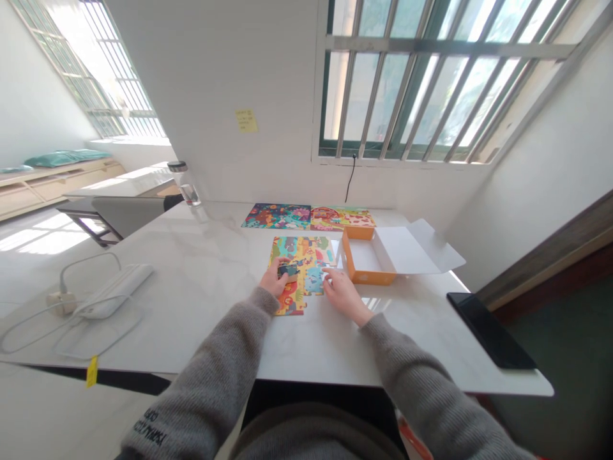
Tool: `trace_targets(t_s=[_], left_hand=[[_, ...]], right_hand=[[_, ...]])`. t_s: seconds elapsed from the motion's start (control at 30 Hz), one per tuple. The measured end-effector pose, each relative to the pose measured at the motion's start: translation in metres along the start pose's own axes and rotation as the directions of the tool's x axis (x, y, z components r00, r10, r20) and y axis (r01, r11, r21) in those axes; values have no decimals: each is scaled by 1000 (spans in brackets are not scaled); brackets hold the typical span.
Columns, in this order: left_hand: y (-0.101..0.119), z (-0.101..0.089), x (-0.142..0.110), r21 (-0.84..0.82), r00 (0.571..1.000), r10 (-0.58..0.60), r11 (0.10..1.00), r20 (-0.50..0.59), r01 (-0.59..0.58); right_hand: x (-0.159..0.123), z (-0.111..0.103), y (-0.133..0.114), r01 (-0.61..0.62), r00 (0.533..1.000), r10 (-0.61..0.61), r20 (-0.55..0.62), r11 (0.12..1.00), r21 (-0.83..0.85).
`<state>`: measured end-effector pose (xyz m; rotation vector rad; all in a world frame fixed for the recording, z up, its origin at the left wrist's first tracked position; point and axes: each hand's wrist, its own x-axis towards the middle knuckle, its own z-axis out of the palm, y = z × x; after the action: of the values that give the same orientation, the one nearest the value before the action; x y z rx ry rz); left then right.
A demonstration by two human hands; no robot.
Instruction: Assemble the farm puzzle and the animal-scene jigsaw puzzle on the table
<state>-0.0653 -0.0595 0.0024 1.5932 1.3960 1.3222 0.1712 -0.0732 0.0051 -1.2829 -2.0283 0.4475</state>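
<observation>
My left hand [274, 280] pinches a dark jigsaw piece [288, 270] just above the left side of a part-built cardboard jigsaw puzzle [301, 255]. My right hand [341, 294] lies on the tabletop, its fingers apart and their tips at the puzzle's right edge. The puzzle is brightly coloured, with a ragged outline and gaps. Two more assembled puzzles, a multicoloured one [276, 216] and a farm-scene one [342, 218], lie side by side beyond it. To the right stands an open orange cardboard box [363, 262] with a white inside.
The white marble table [205, 255] meets the wall at the back. A glass bottle [188, 188] stands at its far left corner. A white power adapter [115, 291] with cables lies at the left, and a black tablet [491, 330] lies at the right edge.
</observation>
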Motion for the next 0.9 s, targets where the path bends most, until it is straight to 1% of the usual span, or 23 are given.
trace_targets(t_s=[0.07,0.13,0.2,0.27,0.3,0.33,0.37,0.47,0.53,0.57,0.63,0.7,0.77,0.83,0.9], left_hand=[[-1,1,-1,-11,1000,12,1000,-2,-12],[-2,1,-1,-22,1000,10,1000,2,-10],[-3,1,0,-46,1000,1,999,11,-1],[-5,0,1,-72,1000,-1,997,22,3],[-6,0,1,-76,1000,-2,997,26,4],[-6,0,2,-73,1000,-2,997,27,4],[-7,1,2,-65,1000,-1,998,29,3],[-6,1,2,-32,999,-1,999,42,2],[-4,0,2,-19,999,-5,1000,48,6],[-3,0,2,-17,999,-9,1000,45,9],[1,-2,3,-20,1000,-19,1000,25,19],[4,-2,4,-42,1000,-31,999,3,31],[7,-1,5,-97,999,-50,994,12,51],[8,4,4,-186,995,-72,979,70,83],[9,11,1,-272,984,-90,953,156,130]], right_hand=[[-1,-5,-7,-105,994,100,53,990,96],[-3,-10,-12,-218,975,197,105,943,252],[-3,-14,-15,-292,956,259,135,845,447],[-2,-12,-15,-308,950,279,143,738,600],[-1,-9,-15,-301,950,279,138,711,635],[0,-4,-15,-289,954,272,128,710,642],[1,1,-15,-268,960,255,113,731,628],[6,18,-14,-166,985,162,55,824,541],[10,25,-13,-123,992,114,50,850,512],[12,26,-12,-123,992,110,56,853,507],[14,25,-10,-152,988,138,66,839,522],[14,19,-8,-171,984,165,62,802,572],[13,13,-8,-154,986,159,49,759,632],[11,8,-8,-106,993,119,26,740,664],[9,6,-10,-54,997,73,-3,758,650]])
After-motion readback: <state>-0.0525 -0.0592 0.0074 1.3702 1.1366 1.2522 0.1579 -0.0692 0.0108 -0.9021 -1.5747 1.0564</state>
